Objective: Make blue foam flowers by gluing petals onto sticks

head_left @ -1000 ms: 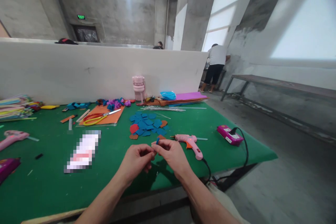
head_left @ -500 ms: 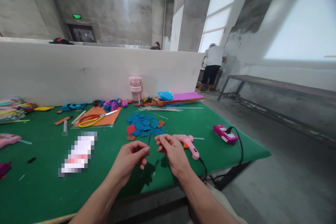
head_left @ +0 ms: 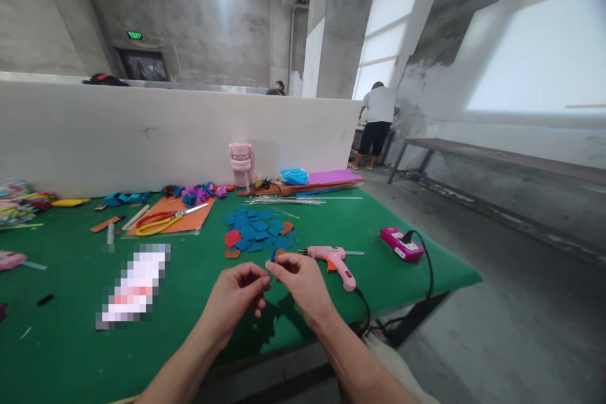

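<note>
My left hand [head_left: 237,295] and my right hand [head_left: 298,281] meet above the near edge of the green table [head_left: 71,353], fingertips pinched together. Between them shows a small blue piece [head_left: 273,255], too small to name, pinched by my right fingers; my left fingertips touch it from the left. Just beyond my hands lies a pile of blue, red and brown felt cut-outs [head_left: 258,231]. A pink glue gun [head_left: 331,260] lies on the table to the right of my right hand.
Scissors [head_left: 163,219] lie on an orange sheet at the left. A pink power box [head_left: 401,245] with a black cable sits near the right edge. A pink bottle [head_left: 240,164] stands by the white partition [head_left: 142,132]. A person [head_left: 376,123] stands far back.
My hands parted slightly half a second ago and have come back together on the blue piece. The view has drifted a little right.
</note>
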`<state>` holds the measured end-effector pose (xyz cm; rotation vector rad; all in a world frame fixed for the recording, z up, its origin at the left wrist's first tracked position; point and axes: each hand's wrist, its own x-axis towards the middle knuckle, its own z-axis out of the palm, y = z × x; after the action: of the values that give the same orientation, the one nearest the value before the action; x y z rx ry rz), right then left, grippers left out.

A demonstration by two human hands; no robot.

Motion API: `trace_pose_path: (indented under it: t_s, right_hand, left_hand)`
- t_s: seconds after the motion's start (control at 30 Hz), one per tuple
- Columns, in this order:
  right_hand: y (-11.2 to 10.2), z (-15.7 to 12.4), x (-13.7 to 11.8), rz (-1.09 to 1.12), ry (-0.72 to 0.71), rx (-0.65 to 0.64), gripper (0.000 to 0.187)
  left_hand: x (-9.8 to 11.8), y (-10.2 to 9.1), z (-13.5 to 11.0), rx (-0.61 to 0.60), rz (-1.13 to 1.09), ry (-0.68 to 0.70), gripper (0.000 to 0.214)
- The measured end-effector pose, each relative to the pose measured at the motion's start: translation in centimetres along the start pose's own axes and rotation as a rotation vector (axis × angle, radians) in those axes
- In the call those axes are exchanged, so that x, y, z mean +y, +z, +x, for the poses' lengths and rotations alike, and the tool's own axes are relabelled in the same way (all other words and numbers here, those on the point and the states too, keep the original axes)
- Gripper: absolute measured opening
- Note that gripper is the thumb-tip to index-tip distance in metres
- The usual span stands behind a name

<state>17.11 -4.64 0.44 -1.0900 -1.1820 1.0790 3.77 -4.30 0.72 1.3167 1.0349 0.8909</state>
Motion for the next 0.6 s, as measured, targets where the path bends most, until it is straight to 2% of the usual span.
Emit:
trace_pose_path:
  t_s: [0.23,0.43,0.53,0.6]
  right_hand:
    - [-0.07,-0.02,0.04,0.013,0.004,0.014,0.024]
    - [-0.44,0.08,0.25,0.193,0.133,-0.047,0.042]
    - [-0.39,0.04,0.36,0.216,0.123,-0.129,0.035]
    - [-0.35,0.02,0.43,0.207,0.097,-0.137,0.027]
  left_hand:
    - [0.05,0.29,-0.09,-0.002,-0.024,-0.011,0.022]
    - [-0.12,-0.08,0.1,-0.062,-0.272,-0.085,0.02]
    - [-0.27,-0.21,0.23,-0.094,-0.324,-0.116,0.021]
    - [-0.31,-0.17,0.21,-0.107,-0.325,-0.129,0.021]
